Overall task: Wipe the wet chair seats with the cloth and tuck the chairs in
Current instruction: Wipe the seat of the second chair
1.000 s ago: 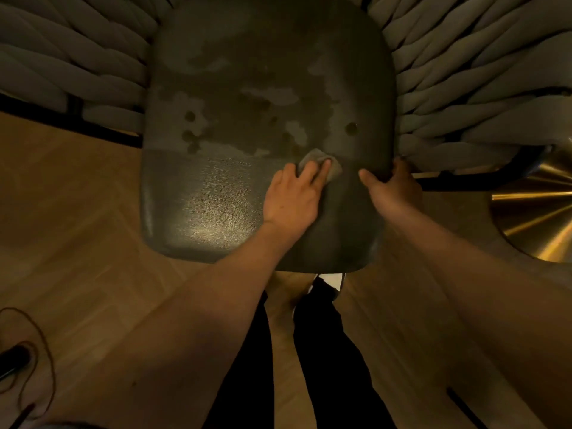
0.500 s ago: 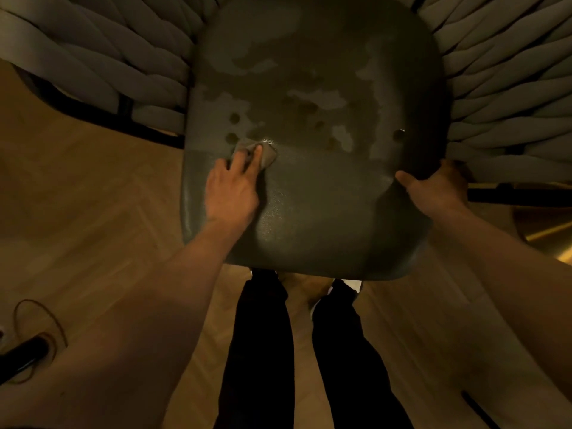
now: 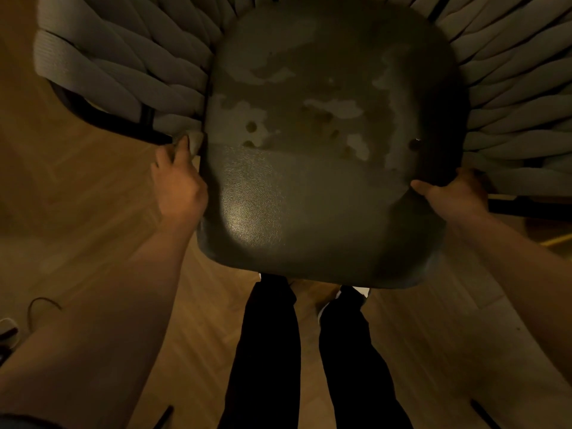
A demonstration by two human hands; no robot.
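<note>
Currently the cloth [image 3: 194,143] is being pinched by the left hand [image 3: 179,184] at mid-left; wet patches [image 3: 334,113] are lying rightward, upper centre. The seat [image 3: 309,212] edge is being gripped by the right hand [image 3: 455,193].

Dim, warm-lit room, likely a home or a dining spot. Wood plank floor [image 3: 93,218]. Chair [image 3: 334,168] with padded leather-look seat and woven rope sides. Cable [image 3: 43,305] loose on floor.

Left hand [image 3: 179,184] held grey cloth [image 3: 195,142] at seat [image 3: 325,181] left edge; right hand [image 3: 452,193] gripped right edge. Back half of seat blotched wet.
</note>
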